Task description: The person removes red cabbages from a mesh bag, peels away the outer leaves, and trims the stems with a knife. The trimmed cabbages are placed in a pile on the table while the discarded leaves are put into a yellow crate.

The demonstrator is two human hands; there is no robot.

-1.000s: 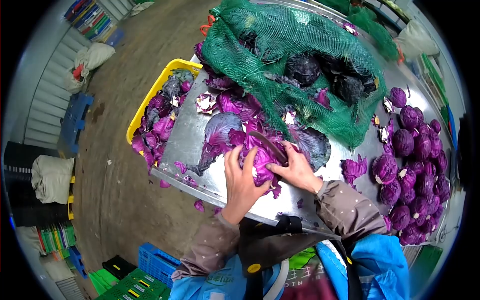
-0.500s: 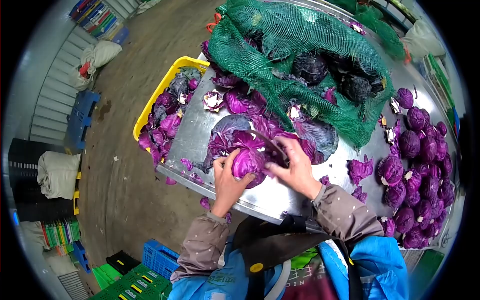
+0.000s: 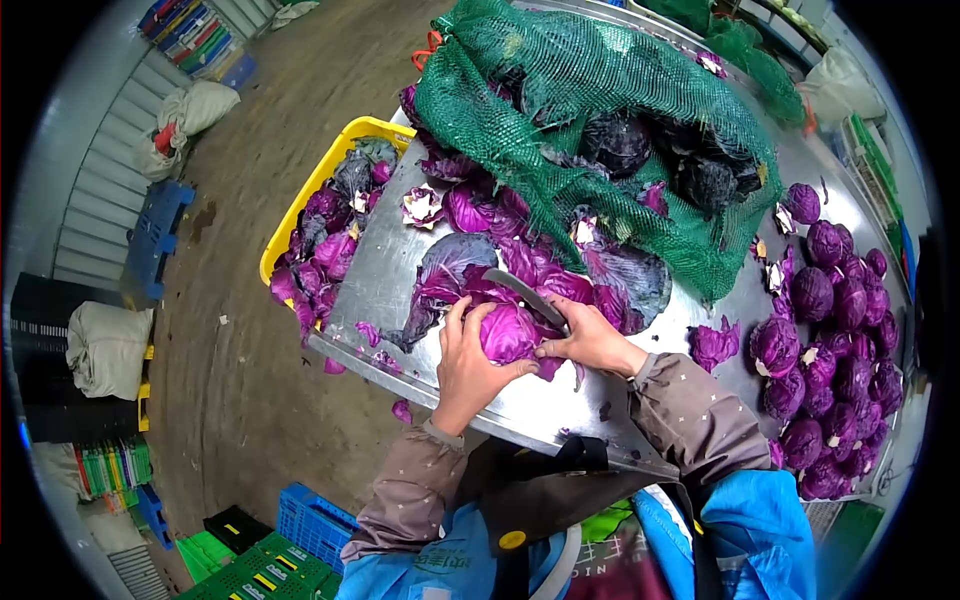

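A purple cabbage (image 3: 508, 334) rests at the near side of the metal table (image 3: 390, 230). My left hand (image 3: 468, 366) is wrapped round its left side, thumb along the near edge. In my right hand (image 3: 592, 340) is a knife (image 3: 522, 293), its dark curved blade pointing up and left across the far side of the cabbage. The right thumb presses against the cabbage. Loose outer leaves (image 3: 455, 262) lie just beyond it, and a torn leaf piece hangs under its near right side.
A green mesh bag (image 3: 600, 70) holding dark cabbages covers the back of the table. Trimmed cabbages (image 3: 850, 300) are heaped at the right. A yellow crate (image 3: 305, 190) full of leaves stands left of the table. Blue (image 3: 312, 525) and green crates (image 3: 270, 570) are on the floor, lower left.
My left hand has shifted its hold on the cabbage, fingers now further over its left side. The knife blade now shows more clearly in the right hand; a leaf piece hangs loose below.
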